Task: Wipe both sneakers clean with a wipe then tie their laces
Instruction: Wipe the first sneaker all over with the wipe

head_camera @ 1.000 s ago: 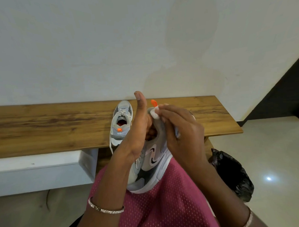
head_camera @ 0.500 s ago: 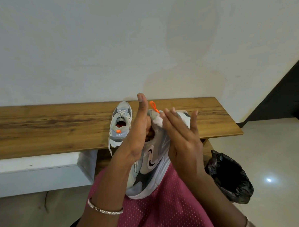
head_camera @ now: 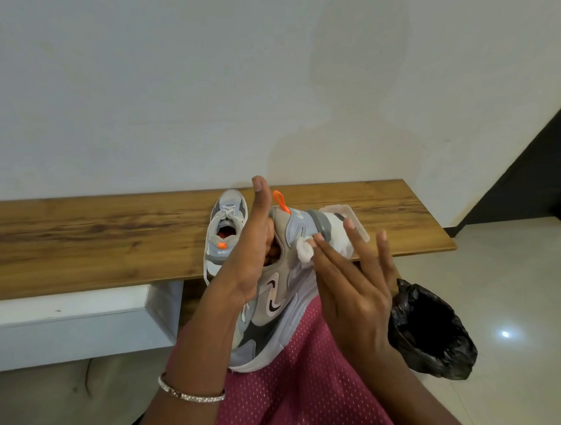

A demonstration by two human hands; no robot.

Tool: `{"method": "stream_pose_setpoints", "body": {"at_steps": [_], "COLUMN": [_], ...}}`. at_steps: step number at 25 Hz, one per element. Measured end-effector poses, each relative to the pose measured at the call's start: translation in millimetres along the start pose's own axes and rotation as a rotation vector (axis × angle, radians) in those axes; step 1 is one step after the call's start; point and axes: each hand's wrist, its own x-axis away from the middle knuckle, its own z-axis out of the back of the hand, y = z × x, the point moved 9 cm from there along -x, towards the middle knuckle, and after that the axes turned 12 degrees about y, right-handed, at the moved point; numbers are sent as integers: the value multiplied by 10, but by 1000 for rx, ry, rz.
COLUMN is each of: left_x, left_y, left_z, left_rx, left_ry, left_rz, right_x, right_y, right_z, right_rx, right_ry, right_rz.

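Got one sneaker (head_camera: 276, 299) propped toe-down on the lap, heel up near the tabletop (head_camera: 81, 240) edge. Left hand (head_camera: 249, 262) tucked into the collar, thumb sticking up, gripping from the inside. Right hand (head_camera: 350, 292) flat, fingers straight, pressing a balled-up wipe (head_camera: 304, 252) onto the heel side. Second sneaker (head_camera: 223, 227) parked on the tabletop, a lace dangling over the edge. Probably light, soft up top and stiff at the sole, so best held inside the collar or by the midsole. Tiny damp wipe, likely slippy.
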Motion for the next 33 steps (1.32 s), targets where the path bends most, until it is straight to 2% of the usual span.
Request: {"method": "stream_pose_setpoints", "body": {"at_steps": [2, 3, 5, 6, 8, 11, 13, 16, 19, 21, 26, 29, 31, 33], "left_x": [154, 230, 304, 295, 272, 194, 47, 36, 205, 160, 14, 137, 233, 92], "left_y": [169, 228, 247, 247, 268, 136, 32, 30, 242, 115, -70, -41, 35, 21], "left_z": [9, -51, -194, -245, -208, -175, -83, -27, -84, -144, -128, -198, -206, -180], "left_rx": [-6, -104, -58, -30, 68, 139, 168, 64, 114, 56, 57, 95, 145, 139], "left_ry": [16, -62, -125, -96, 1, -44, -36, -25, 40, -23, -62, -75, -99, -72], "left_rz": [-83, -205, -116, -96, -26, 58, 45, -19, -95, -86, -86, 15, 36, 1], "right_x": [-219, -317, -446, -471, -460, -281, -24, 170, -14, -228, -415, -329, -158, 39], "right_y": [129, 206, 342, 385, 380, 194, 72, 83, 157, 202, 482, 398, 288, 238], "right_z": [29, 11, -110, -174, -211, -42, 91, 139, 139, 76, -268, -140, 35, 126], "right_rx": [4, 6, 2, -6, -17, 32, 60, 62, 80, 97, 54, -7, -11, -4], "right_ry": [68, 61, -43, -100, -143, -58, -4, 1, 64, 57, -237, -167, -71, -53], "right_rz": [-131, -217, -354, -387, -380, -249, -160, -101, -138, -180, -433, -426, -343, -293]}}
